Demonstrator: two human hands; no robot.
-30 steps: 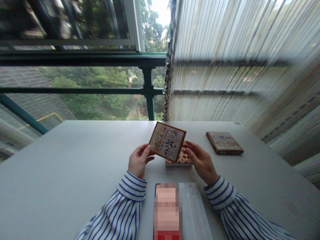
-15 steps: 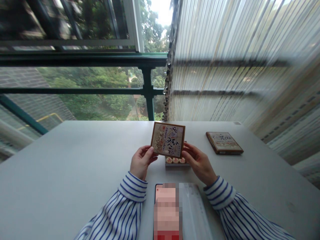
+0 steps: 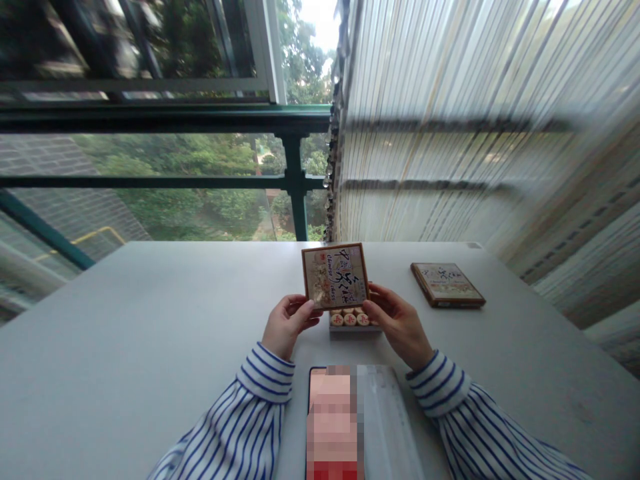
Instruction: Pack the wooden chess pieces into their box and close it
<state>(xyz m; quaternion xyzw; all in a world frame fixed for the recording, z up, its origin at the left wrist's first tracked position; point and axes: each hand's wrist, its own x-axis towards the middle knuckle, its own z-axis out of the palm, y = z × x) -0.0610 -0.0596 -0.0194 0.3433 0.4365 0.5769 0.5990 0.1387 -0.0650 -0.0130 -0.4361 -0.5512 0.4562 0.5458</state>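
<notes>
The left hand (image 3: pixel 286 327) pinches the lid (image 3: pixel 336 273) at its lower left corner, thumb in front; the right hand (image 3: pixel 404 328) grips the lower right corner likewise. Held up between the hands, the lid tilts, its printed "Chinese chess" face towards the person and the lettering sideways. Just below it, also between the hands, round pieces (image 3: pixel 350 320) lie in a tray (image 3: pixel 354 330), partly hidden. A similar box (image 3: pixel 447 287) lies on the table (image 3: pixel 150 333), beyond and right of the right hand. Nearer than both hands is a phone (image 3: pixel 332 427), its screen blurred out.
</notes>
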